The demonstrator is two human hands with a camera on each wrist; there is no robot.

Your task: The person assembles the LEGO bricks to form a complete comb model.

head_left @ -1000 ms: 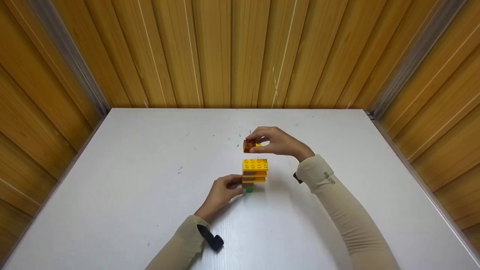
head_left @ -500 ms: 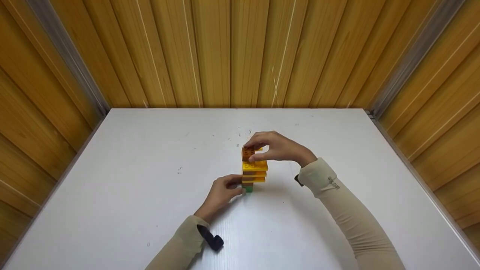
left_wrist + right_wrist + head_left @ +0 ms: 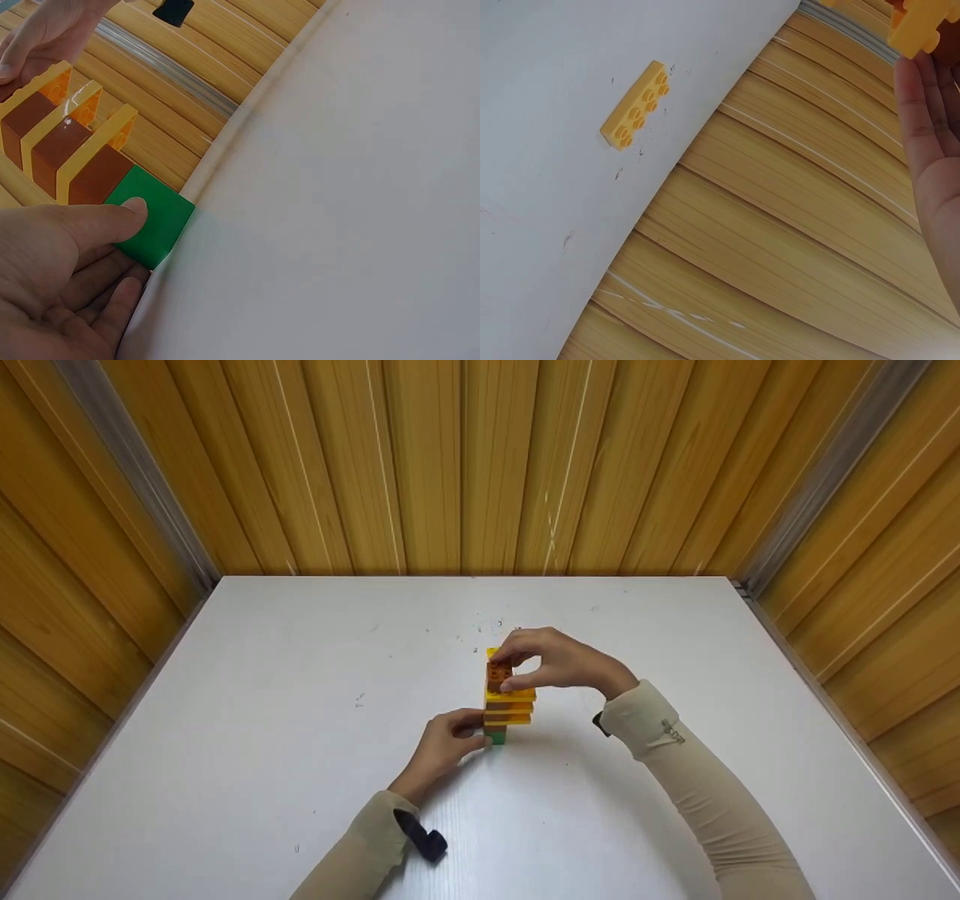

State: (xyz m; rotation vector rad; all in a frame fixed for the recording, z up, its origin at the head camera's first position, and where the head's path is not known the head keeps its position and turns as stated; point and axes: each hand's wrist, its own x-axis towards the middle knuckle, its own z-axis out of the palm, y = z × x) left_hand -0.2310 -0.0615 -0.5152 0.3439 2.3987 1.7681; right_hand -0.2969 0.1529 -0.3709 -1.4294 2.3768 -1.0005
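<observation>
A toy brick tower (image 3: 510,708) of brown bricks and overhanging yellow plates stands upright on a green brick (image 3: 161,217). My left hand (image 3: 448,742) grips its base; in the left wrist view the thumb presses on the green brick's face, and the other fingers are mostly hidden below it. My right hand (image 3: 559,656) pinches a brown brick (image 3: 495,675) between thumb and fingers at the tower's top, right over the uppermost yellow plate. The right wrist view catches only the tower's overhanging yellow plate (image 3: 919,30) beside the right fingers (image 3: 922,112).
Behind the tower a loose yellow plate (image 3: 636,105) lies studded on the white table (image 3: 315,697), partly hidden in the head view. Wood-patterned panels (image 3: 420,465) enclose the table's back and sides. A black strap (image 3: 424,836) is on the left wrist.
My right hand has come down and towards me with the brown brick, from above the tower onto its top. The left hand has stayed at the base.
</observation>
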